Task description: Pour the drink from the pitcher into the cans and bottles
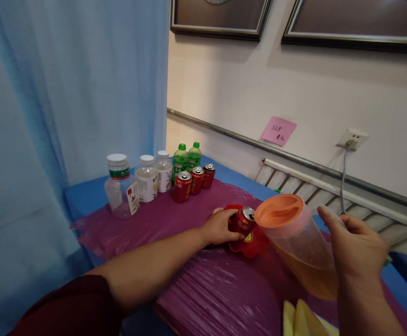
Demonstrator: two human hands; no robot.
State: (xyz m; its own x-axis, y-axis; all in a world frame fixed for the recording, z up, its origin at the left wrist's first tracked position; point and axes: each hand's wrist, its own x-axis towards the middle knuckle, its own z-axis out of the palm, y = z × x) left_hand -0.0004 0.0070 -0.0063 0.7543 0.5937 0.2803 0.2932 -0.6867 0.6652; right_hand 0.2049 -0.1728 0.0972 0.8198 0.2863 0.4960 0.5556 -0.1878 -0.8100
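My left hand (221,227) is wrapped round a red drink can (241,222), which has an opening in its top and tilts toward the pitcher. Under the can lies a red scalloped plate (249,248). By its handle, my right hand (357,245) grips a clear plastic pitcher (305,256) with an orange lid (280,211). Amber liquid fills the lower part of the pitcher, which leans left so that its lid end is close beside the can's top. Whether liquid is flowing I cannot make out.
Three red cans (183,187) stand in a row, with two green bottles (180,161) behind. Several clear jars with white lids (147,179) are to their left. Purple plastic sheeting (207,289) covers the blue table. A yellow cloth (303,319) lies at the front; a radiator (294,184) lines the wall.
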